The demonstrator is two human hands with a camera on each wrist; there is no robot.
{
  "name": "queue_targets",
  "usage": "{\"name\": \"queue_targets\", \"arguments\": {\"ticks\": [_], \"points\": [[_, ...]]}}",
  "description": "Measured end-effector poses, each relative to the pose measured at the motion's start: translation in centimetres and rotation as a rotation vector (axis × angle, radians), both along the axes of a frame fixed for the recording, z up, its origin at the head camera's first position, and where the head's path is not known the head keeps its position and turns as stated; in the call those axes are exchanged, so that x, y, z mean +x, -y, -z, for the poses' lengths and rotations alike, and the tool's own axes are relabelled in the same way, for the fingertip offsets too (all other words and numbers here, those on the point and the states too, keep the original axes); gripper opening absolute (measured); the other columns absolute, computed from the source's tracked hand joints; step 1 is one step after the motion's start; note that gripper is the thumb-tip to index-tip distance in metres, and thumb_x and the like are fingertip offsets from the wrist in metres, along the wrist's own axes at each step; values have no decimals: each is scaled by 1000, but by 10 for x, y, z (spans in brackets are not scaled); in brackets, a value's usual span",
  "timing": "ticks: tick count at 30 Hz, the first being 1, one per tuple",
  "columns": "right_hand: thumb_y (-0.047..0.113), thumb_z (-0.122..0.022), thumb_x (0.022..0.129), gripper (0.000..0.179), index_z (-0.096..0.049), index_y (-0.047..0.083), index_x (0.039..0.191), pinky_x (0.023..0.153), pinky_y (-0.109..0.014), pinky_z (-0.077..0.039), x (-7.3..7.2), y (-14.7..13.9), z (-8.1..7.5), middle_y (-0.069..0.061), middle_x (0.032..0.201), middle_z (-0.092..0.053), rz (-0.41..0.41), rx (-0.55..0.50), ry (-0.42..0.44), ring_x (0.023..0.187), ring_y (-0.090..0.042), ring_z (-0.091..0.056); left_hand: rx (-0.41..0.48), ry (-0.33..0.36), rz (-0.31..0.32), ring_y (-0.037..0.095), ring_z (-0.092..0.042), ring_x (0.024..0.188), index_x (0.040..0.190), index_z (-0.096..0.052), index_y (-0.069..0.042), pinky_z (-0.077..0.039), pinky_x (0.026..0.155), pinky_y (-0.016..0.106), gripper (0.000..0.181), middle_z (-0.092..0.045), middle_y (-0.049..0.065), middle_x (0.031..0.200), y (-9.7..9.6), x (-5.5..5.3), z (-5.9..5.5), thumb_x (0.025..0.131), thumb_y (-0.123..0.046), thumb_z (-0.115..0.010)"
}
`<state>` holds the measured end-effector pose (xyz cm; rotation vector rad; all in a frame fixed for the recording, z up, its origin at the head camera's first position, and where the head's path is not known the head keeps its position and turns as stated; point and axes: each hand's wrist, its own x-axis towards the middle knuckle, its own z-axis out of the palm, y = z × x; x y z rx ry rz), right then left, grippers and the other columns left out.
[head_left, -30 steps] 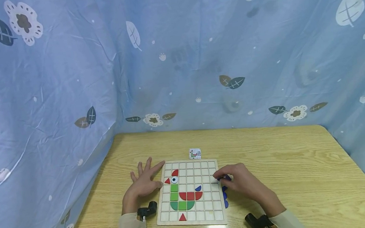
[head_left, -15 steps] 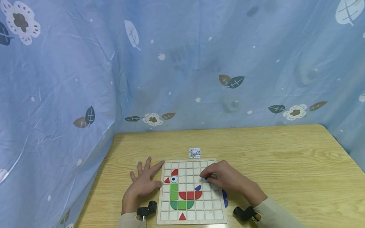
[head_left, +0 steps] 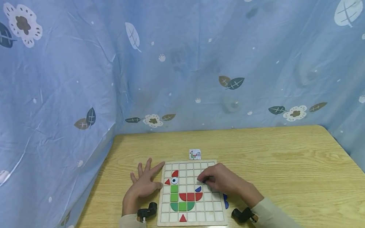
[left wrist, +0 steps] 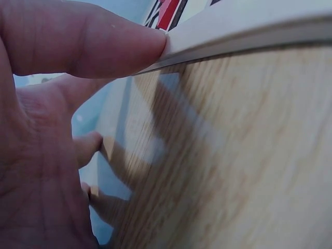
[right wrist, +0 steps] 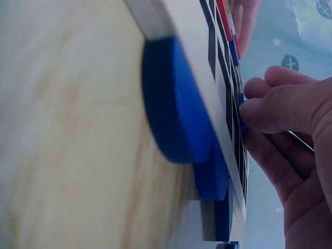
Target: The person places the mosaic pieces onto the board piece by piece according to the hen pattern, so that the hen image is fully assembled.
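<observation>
My right hand (head_left: 223, 181) pinches a small blue piece (right wrist: 242, 111) over the right half of the wooden grid board (head_left: 200, 215); the fingers hide most of it. Just left of and below those fingertips, a blue quarter-round piece (head_left: 198, 189) lies in a cell. My left hand (head_left: 144, 183) is spread flat beside the board, its thumb (left wrist: 119, 46) and index fingertip touching the left edge. On the board a bird-like figure is laid out: green squares (head_left: 174, 197), red pieces (head_left: 191, 197), green rounded pieces (head_left: 174, 206), an eye piece (head_left: 174, 180) and red triangles (head_left: 182, 218).
Several blue pieces (right wrist: 174, 104) lie along the board's right edge on the wooden table (head_left: 290, 169). A small printed card (head_left: 195, 154) lies just behind the board. A blue patterned curtain (head_left: 177, 55) hangs around the table's back and left side.
My right hand has carried the blue piece leftward from the board's right edge to over its cells, then slightly further left. My left hand has stayed in place.
</observation>
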<state>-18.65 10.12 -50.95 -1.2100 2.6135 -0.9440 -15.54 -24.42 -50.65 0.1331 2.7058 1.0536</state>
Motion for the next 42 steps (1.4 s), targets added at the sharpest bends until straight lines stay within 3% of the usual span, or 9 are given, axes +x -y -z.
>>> {"name": "queue_targets", "arguments": {"ticks": [4, 8, 12, 19, 22, 30, 39, 42], "points": [[-4, -75, 97, 31, -83, 12, 122, 99, -35, -64, 1, -1, 1, 2, 119, -83, 2, -11, 4, 113, -13, -76, 22, -20, -2, 59, 21, 164, 167, -49, -24, 23, 119, 83, 83, -2, 25, 184, 0, 0, 2, 88, -12, -73], [-2, -77, 96, 30, -83, 11, 122, 98, -37, -64, 4, -3, 2, 1, 119, -83, 6, -51, -60, 113, -16, -78, 43, -47, 0, 61, 20, 163, 166, -50, -23, 24, 117, 84, 83, -5, 29, 182, 1, 0, 5, 87, -13, -71], [-1, -79, 94, 29, -83, 11, 120, 95, -40, -65, 10, -11, 4, 1, 115, -84, 49, -113, -126, 110, -18, -79, 26, -24, 0, 59, 22, 163, 168, -48, -25, 25, 118, 83, 83, -2, 25, 184, 0, 0, 4, 89, -14, -71], [-3, -79, 90, 31, -85, 11, 116, 83, -35, -65, 25, -34, 8, 1, 113, -84, 215, -198, -81, 96, -14, -77, 0, 2, 1, 57, 23, 164, 169, -46, -25, 23, 119, 83, 84, 0, 23, 184, 1, -2, 2, 90, -13, -72], [-4, -81, 88, 32, -85, 11, 116, 85, -34, -66, 28, -44, 9, 2, 114, -84, 258, -200, -97, 97, -14, -79, 0, 3, 3, 57, 23, 164, 169, -46, -25, 23, 119, 83, 84, 0, 22, 184, 0, -2, 1, 90, -14, -72], [-2, -84, 89, 28, -84, 10, 115, 91, -35, -66, 39, -65, 12, 2, 110, -85, 292, -181, -88, 101, -16, -81, 8, 3, 11, 59, 23, 163, 169, -46, -25, 23, 118, 84, 85, 0, 23, 184, 2, -1, 2, 89, -14, -74], [3, -86, 89, 26, -85, 16, 113, 92, -34, -65, 63, -83, 8, 8, 110, -85, 341, -156, -36, 102, -11, -80, 6, -2, -1, 58, 23, 163, 168, -46, -24, 22, 119, 83, 85, -1, 23, 184, 1, -1, 1, 88, -14, -73], [2, -86, 89, 26, -86, 17, 111, 92, -33, -66, 70, -88, 4, 10, 108, -85, 392, -161, -43, 103, -9, -79, 9, 2, -4, 58, 23, 164, 168, -47, -24, 22, 119, 83, 85, -1, 23, 184, 1, -1, 2, 88, -14, -73]]}}
